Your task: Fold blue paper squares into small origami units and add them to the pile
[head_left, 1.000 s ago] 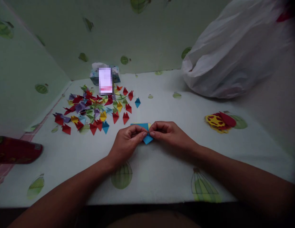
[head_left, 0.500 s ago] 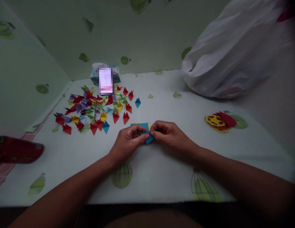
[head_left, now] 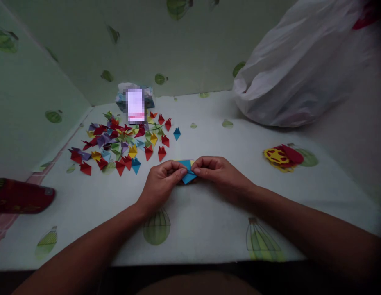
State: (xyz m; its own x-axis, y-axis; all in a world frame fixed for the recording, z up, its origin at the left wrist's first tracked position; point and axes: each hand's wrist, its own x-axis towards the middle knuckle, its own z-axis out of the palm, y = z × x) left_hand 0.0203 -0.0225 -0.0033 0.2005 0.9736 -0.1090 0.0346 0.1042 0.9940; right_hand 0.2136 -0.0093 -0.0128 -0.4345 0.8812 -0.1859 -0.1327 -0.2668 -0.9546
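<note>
- Forearms (head_left: 115, 229) came in from the two lower corners and slanted inward, the wrists converging near the middle of the table (head_left: 221, 223).
- The left hand (head_left: 159, 179) lay with its back facing outward, fingers curled and thumb stretched toward the right; thumb and index finger pinched the left side of the folded blue paper (head_left: 188, 178).
- The right hand (head_left: 219, 173) mirrored it, knuckles bent, thumb and index finger pinching the paper's right side; the two sets of fingertips sat close together, just apart.
- The folded blue paper was between the hands, over the middle of the table. Its visible corner pointed toward the person, slightly to the left, and a crease or narrow flap crossed it between the thumbs.
- Its long axis could not be told for certain, since the fingers hid both sides.
- Blue and yellow paper (head_left: 192, 162) showed just beyond the fingertips; whether it was joined to the held piece could not be told.
- To the left, well apart from the hands, many coloured folded pieces (head_left: 127, 161) lay in a loose heap, several near ones with a sharp corner toward the person.
</note>
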